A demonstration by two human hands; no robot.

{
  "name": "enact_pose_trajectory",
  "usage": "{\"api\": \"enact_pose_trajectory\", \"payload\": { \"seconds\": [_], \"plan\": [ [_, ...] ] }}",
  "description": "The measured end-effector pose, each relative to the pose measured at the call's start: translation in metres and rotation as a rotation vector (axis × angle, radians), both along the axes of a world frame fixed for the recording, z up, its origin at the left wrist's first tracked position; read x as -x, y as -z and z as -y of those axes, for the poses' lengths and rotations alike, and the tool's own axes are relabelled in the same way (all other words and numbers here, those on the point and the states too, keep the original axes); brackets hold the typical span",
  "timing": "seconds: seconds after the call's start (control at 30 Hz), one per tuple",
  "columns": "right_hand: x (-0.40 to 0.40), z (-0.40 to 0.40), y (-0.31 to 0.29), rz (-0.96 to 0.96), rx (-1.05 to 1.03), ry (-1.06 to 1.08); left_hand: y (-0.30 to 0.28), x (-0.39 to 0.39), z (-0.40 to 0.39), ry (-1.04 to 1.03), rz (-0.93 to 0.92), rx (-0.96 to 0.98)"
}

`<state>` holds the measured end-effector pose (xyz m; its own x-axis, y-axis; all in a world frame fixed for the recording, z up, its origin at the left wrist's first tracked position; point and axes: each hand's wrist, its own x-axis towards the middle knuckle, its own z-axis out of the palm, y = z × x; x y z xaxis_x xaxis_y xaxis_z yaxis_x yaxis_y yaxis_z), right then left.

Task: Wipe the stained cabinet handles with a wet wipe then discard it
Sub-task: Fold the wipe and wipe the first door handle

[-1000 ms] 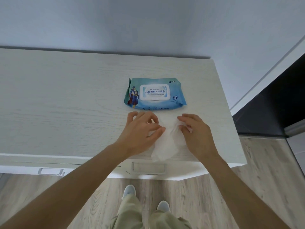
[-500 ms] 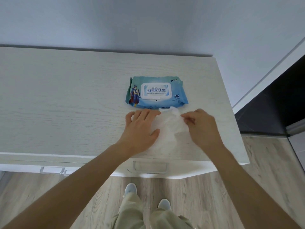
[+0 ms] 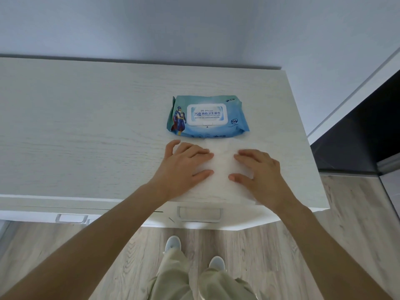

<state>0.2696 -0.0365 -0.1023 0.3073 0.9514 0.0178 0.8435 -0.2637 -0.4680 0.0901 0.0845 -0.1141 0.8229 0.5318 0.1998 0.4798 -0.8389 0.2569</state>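
Observation:
A white wet wipe [image 3: 220, 169] lies spread flat on the pale wood-grain cabinet top [image 3: 86, 126], near its front edge. My left hand [image 3: 184, 167] rests palm down on the wipe's left part, fingers apart. My right hand [image 3: 257, 172] lies flat on its right part, fingers also spread. Neither hand grips the wipe. Just behind it sits the blue wet-wipe pack [image 3: 207, 115] with its white lid closed. Below the front edge, two cabinet handles show: one [image 3: 199, 214] under my hands and another [image 3: 71, 218] to the left.
A wall runs behind the cabinet. The cabinet top ends at its right edge, beside a white door frame [image 3: 346, 87] and a dark opening [image 3: 357, 137]. Wood floor and my shoes [image 3: 173, 244] lie below.
The wipe was crumpled and partly folded between my fingers; now it is opened out flat. Both hands have moved apart and lie palm down on it.

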Motion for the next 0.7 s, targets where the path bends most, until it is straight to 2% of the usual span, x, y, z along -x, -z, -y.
{"api": "enact_pose_trajectory", "payload": {
  "seconds": [0.1, 0.13, 0.2, 0.27, 0.33, 0.4, 0.47, 0.53, 0.63, 0.7],
  "plan": [
    [0.002, 0.0, -0.003, -0.029, -0.142, 0.001, 0.002, 0.0, 0.003, -0.026, 0.139, -0.065],
    [0.003, -0.001, -0.008, -0.094, -0.155, 0.019, -0.003, -0.001, 0.005, -0.05, 0.194, -0.06],
    [0.003, -0.004, -0.024, -0.334, -0.15, 0.089, -0.015, -0.003, 0.007, -0.152, 0.297, 0.144],
    [-0.001, -0.01, -0.036, -0.453, -0.151, 0.161, -0.022, -0.007, 0.004, -0.252, 0.368, 0.395],
    [-0.006, -0.017, -0.037, -0.398, -0.127, 0.174, -0.023, -0.011, -0.002, -0.317, 0.385, 0.417],
    [-0.004, -0.02, -0.034, -0.254, -0.113, 0.157, -0.02, -0.011, -0.003, -0.351, 0.232, 0.255],
    [-0.002, -0.019, -0.026, -0.058, -0.211, 0.129, -0.013, -0.009, -0.002, -0.286, 0.179, 0.085],
    [-0.002, -0.014, -0.021, 0.046, -0.278, 0.066, -0.012, -0.007, 0.001, -0.145, 0.207, 0.02],
    [0.0, -0.009, -0.015, -0.063, -0.135, -0.008, -0.006, -0.006, 0.003, -0.005, 0.116, 0.003],
    [0.004, -0.006, -0.011, -0.067, -0.081, -0.031, -0.001, -0.006, 0.005, -0.026, 0.068, 0.021]
  ]
}}
